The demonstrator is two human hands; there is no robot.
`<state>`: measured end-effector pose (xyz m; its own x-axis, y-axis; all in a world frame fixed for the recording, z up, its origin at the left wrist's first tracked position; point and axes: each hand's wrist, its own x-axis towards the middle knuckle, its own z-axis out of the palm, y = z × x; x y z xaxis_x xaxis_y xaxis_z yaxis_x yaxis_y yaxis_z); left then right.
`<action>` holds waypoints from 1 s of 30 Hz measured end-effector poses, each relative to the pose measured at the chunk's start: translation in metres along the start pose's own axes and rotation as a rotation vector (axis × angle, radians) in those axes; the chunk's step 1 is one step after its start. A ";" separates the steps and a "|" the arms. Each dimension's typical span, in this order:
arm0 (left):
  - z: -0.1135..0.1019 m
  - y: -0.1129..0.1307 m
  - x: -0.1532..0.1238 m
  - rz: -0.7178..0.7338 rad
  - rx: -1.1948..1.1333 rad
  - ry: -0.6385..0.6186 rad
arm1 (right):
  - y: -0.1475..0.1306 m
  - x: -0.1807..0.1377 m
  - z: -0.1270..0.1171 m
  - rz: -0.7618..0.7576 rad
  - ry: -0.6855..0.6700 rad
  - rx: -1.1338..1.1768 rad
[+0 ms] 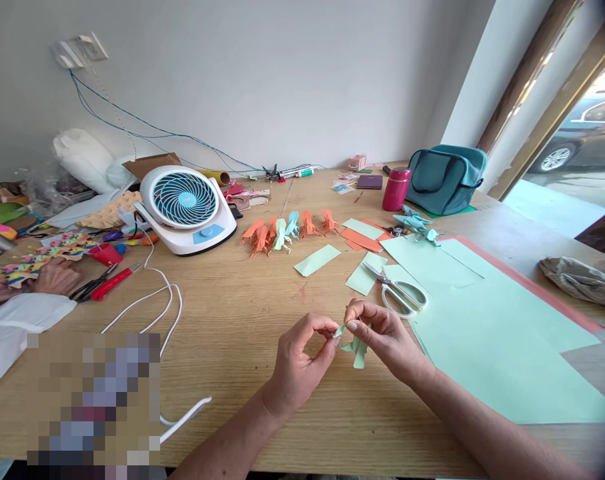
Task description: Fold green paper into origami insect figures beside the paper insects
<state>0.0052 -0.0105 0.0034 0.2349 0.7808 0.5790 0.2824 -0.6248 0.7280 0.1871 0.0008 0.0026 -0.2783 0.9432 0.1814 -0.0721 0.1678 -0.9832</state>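
Between my two hands is a small folded piece of light green paper (359, 352), with flaps hanging down over the table. My left hand (302, 357) pinches one tip of it between thumb and forefinger. Thumb and fingers of my right hand (382, 333) close on the same piece, hiding part of it. White-handled scissors (402, 297) lie just beyond my right hand. Cut green paper strips (318, 260) are farther back. Behind them stands a row of folded paper figures in orange (259, 237), green (281, 235) and blue (293, 225).
Large green sheets (497, 340) cover the table's right side. A white fan (187, 200) stands at left, its cord (175, 300) looping forward. A pink flask (397, 189) and a teal bag (447, 180) stand at back right. Another person's hand (57, 275) is at far left.
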 end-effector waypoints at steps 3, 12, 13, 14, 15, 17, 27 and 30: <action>-0.001 0.001 0.000 0.082 0.035 0.015 | 0.002 0.000 0.001 0.012 -0.017 0.035; -0.004 -0.001 0.001 0.121 0.033 0.001 | 0.002 0.001 0.002 0.014 -0.052 0.002; -0.004 -0.001 0.001 0.117 0.031 -0.010 | 0.001 0.001 0.003 0.013 -0.053 0.003; -0.005 -0.002 0.001 0.111 0.030 -0.020 | 0.001 0.001 0.003 0.007 -0.050 0.000; -0.005 -0.002 0.000 0.104 0.027 -0.031 | 0.000 0.001 0.004 0.000 -0.047 -0.004; -0.005 -0.002 0.000 0.090 0.013 -0.047 | -0.001 0.001 0.004 -0.013 -0.050 -0.016; -0.004 -0.003 0.000 0.056 -0.026 -0.053 | -0.001 -0.002 0.006 -0.038 -0.040 -0.050; -0.005 -0.005 0.000 0.125 -0.003 -0.068 | 0.000 -0.002 0.007 -0.054 -0.037 -0.049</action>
<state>-0.0012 -0.0075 0.0017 0.3302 0.6944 0.6393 0.2447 -0.7171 0.6526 0.1809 -0.0029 0.0025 -0.3110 0.9211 0.2342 -0.0418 0.2329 -0.9716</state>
